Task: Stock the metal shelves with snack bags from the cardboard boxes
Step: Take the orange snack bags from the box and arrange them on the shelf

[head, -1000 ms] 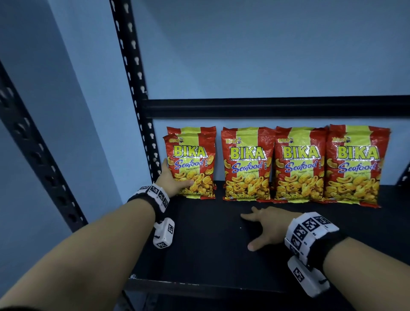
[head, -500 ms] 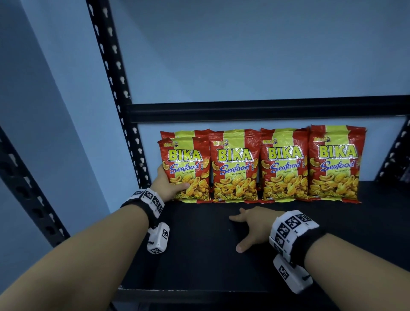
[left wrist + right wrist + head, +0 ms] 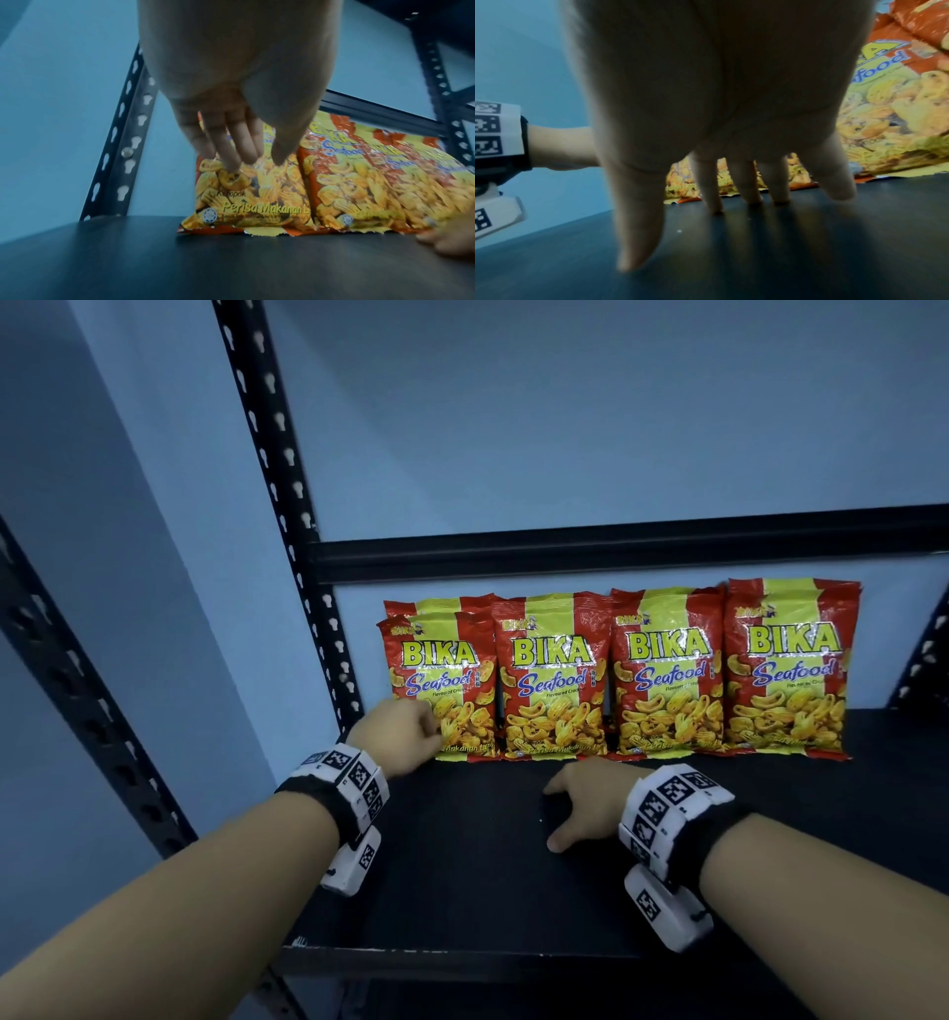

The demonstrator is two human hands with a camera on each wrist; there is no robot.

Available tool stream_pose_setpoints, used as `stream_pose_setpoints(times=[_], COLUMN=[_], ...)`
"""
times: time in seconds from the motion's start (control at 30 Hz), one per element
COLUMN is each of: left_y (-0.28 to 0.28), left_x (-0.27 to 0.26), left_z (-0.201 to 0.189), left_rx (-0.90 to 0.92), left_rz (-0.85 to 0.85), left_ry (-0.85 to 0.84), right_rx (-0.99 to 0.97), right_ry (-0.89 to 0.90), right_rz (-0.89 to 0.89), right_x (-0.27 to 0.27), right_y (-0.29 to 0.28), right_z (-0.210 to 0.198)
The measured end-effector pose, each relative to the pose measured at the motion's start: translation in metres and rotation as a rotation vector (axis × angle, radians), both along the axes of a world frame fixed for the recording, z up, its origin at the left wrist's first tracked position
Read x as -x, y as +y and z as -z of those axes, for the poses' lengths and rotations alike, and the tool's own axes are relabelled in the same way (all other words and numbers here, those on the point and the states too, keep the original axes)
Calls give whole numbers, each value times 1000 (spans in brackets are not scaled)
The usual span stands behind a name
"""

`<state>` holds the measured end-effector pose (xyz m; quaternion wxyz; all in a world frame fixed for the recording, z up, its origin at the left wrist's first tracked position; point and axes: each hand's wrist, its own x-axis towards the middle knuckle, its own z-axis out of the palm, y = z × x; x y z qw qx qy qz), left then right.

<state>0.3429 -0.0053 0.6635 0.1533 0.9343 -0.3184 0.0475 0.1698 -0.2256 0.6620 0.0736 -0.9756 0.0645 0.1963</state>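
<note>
Red-yellow snack bags [image 3: 554, 675]: 5 visible, 4 front, 1 behind; 2 hands.

**Red, yellow and black on the shelf**

The snack bags [image 3: 611, 675] are red with a broad yellow-green stripe, yellow "BIKA" lettering, blue "Seafood" script and golden crackers printed below. The shelf board [image 3: 462, 855] under both hands is matt black, and the punched upright [image 3: 287, 516] beside the left hand [image 3: 395, 737] is black too. The wall [image 3: 565, 413] is pale blue. Both wristbands [image 3: 339, 788] are white with black square code patterns over black straps.
</note>
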Motion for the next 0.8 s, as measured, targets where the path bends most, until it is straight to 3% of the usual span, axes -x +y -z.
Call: stream_pose_setpoints(times=[0.1, 0.2, 0.33, 0.5, 0.67, 0.8], left_y=[6, 13, 14, 9, -1, -11], left_x=[4, 8, 15, 6, -18, -35], left_z=[9, 20, 21, -3, -17, -11], left_rx=[-262, -374, -248, 73, -21, -186], left_rz=[39, 22, -17, -16, -30, -5], left_ry=[116, 166, 98, -252, -335, -349], right_rx=[1, -20, -1, 8, 152, 291], right_ry=[-166, -194, -209, -546, -735, -744], right_rz=[-25, -78, -95, -99, -133, -174], right_x=[-16, -33, -53, -72, -93, -112], right_y=[18, 43, 67, 72, 66, 64], right_z=[0, 4, 14, 9, -4, -18])
